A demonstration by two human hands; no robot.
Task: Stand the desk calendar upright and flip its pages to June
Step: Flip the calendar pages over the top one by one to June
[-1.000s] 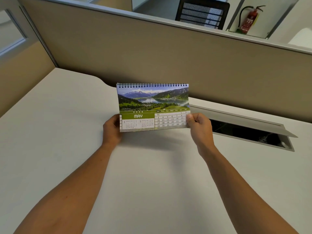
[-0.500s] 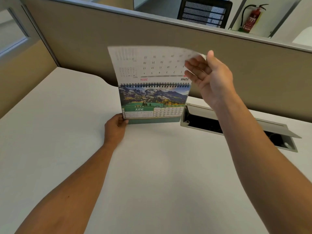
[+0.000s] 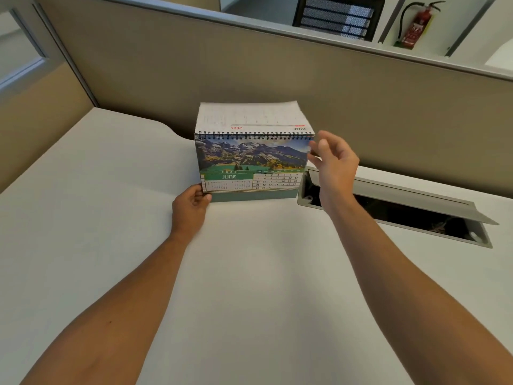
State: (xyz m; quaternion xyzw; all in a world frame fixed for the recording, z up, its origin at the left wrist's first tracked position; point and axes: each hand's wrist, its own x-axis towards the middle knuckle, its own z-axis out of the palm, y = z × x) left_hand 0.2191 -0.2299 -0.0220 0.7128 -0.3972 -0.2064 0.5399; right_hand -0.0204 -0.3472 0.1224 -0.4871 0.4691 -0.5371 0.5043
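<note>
The spiral-bound desk calendar [image 3: 251,168] stands upright on the white desk [image 3: 249,273], its front page showing a mountain lake photo and the word JUNE. The flipped page [image 3: 249,118] is blurred and falls back over the spiral binding. My left hand [image 3: 191,207] grips the calendar's lower left corner. My right hand [image 3: 333,162] hovers beside the calendar's upper right corner, fingers apart, holding nothing.
An open cable hatch [image 3: 388,207] with a raised grey lid is set into the desk just right of the calendar. A beige partition wall [image 3: 277,79] runs behind. A fire extinguisher [image 3: 416,23] and a black chair [image 3: 337,15] stand beyond it.
The May page was lifted by my right hand and turned over the spiral; June now faces me. My right hand has let the page go and dropped to the calendar's right edge.
</note>
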